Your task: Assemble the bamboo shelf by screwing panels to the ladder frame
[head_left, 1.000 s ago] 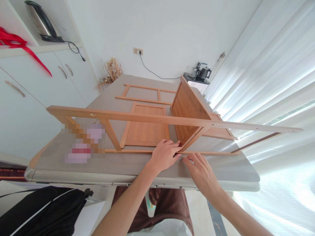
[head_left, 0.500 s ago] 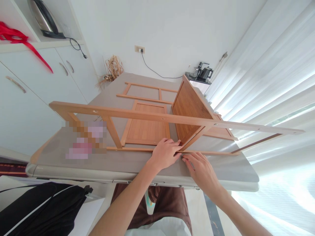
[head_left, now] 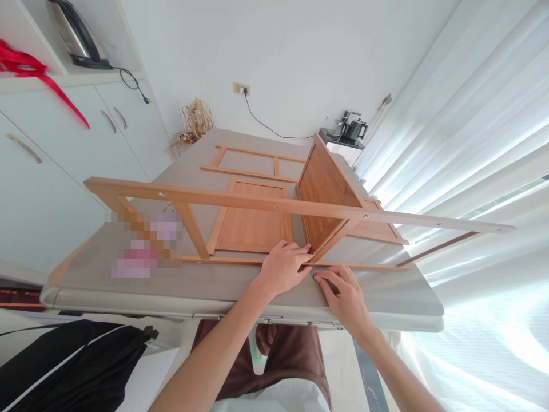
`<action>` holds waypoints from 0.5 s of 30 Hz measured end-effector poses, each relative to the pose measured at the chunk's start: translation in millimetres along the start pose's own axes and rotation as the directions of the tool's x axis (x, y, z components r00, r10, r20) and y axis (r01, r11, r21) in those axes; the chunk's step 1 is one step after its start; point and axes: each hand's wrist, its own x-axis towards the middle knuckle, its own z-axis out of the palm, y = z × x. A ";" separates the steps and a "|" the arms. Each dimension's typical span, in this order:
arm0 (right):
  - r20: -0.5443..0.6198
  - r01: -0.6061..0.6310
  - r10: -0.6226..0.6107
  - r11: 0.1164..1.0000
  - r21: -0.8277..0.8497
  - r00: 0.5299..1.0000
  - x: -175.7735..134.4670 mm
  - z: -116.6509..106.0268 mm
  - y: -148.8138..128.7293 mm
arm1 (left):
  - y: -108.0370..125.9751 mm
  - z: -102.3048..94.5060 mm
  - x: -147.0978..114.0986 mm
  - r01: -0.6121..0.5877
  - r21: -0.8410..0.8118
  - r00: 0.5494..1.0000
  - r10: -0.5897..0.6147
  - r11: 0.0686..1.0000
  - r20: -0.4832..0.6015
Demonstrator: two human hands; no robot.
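Note:
A long wooden frame (head_left: 240, 197) stands on its edge across the near part of the table. A wooden panel (head_left: 330, 174) stands upright behind it, meeting one of its crosspieces. My left hand (head_left: 283, 269) is closed round the lower rail at that joint, fingers on the far side and thumb on the near side. Close by, my right hand (head_left: 345, 292) pinches a small, thin metal piece (head_left: 313, 273) between thumb and fingertips, at the near face of the rail. The piece is too small to tell whether it is a bolt or a hex key.
Flat on the grey table (head_left: 240, 286) lie a panel (head_left: 253, 214), a slim ladder-like frame (head_left: 251, 171) and another panel (head_left: 371, 226). Blurred packets (head_left: 137, 257) rest at left. A black bag (head_left: 72, 363) is below left, a curtain (head_left: 480, 143) at right.
My right hand has drawn slightly back from the rail, and more of the thin metal piece shows at its fingertips. My left hand keeps its place on the joint. The view has shifted slightly.

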 end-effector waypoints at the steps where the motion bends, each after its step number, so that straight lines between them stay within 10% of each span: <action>1: -0.007 -0.016 0.016 1.000 0.002 1.000 -0.8 0.9 0.8 | 0.2 -0.2 0.1 0.001 0.001 1.000 -0.001 1.000 -0.002; 15: 0.033 0.199 -0.196 0.969 -0.146 0.980 -2.8 -12.6 -4.2 | 2.9 -1.7 0.7 0.013 0.022 1.000 -0.013 1.000 0.019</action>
